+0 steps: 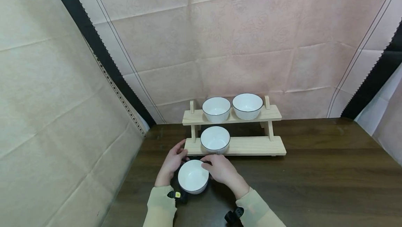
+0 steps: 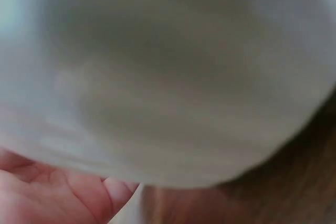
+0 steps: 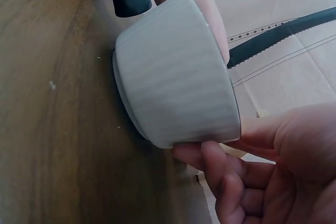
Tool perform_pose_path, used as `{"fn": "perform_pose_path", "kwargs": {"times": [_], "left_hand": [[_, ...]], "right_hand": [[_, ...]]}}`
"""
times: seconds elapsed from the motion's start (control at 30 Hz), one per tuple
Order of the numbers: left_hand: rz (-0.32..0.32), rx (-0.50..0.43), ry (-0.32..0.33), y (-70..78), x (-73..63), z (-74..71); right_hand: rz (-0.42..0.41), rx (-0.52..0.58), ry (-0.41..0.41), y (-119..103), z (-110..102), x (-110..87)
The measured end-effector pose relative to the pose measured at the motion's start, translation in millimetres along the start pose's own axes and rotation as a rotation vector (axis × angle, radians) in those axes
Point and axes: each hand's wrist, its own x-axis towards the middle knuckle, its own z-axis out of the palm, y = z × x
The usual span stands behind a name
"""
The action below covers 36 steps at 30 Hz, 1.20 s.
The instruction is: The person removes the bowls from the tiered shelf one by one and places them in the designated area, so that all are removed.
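Note:
In the head view my right hand (image 1: 223, 172) pinches the rim of a white bowl (image 1: 193, 176) at its right side. The right wrist view shows that hand's fingers (image 3: 212, 161) under the bowl's ribbed outer wall (image 3: 176, 77), with the thumb at the rim. The bowl is held a little above the table, in front of a two-tier wooden stand (image 1: 254, 146). My left hand (image 1: 172, 161) is left of the bowl, fingers reaching toward the stand's lower left corner; whether it touches is unclear. In the left wrist view the bowl (image 2: 173, 87) fills most of the picture, blurred.
Two similar bowls, a left one (image 1: 216, 109) and a right one (image 1: 247, 106), stand on the upper tier. Another bowl (image 1: 215, 139) sits on the lower tier's left part. The brown table (image 1: 314, 171) meets pale fabric walls (image 1: 251, 45) behind and left.

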Motion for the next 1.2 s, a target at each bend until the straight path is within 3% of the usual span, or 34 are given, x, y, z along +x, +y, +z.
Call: {"fn": "perform_pose_path", "kwargs": {"times": [0.57, 1.2], "left_hand": [[-0.003, 0.026, -0.007, 1.5, -0.9, -2.2], [0.009, 0.046, -0.015, 0.1, -1.0, -1.1]], "right_hand": [[-0.008, 0.089, 0.008, 2.5, 1.4, 3.1], [-0.033, 0.07, 0.014, 2.4, -4.3, 1.1]]}}
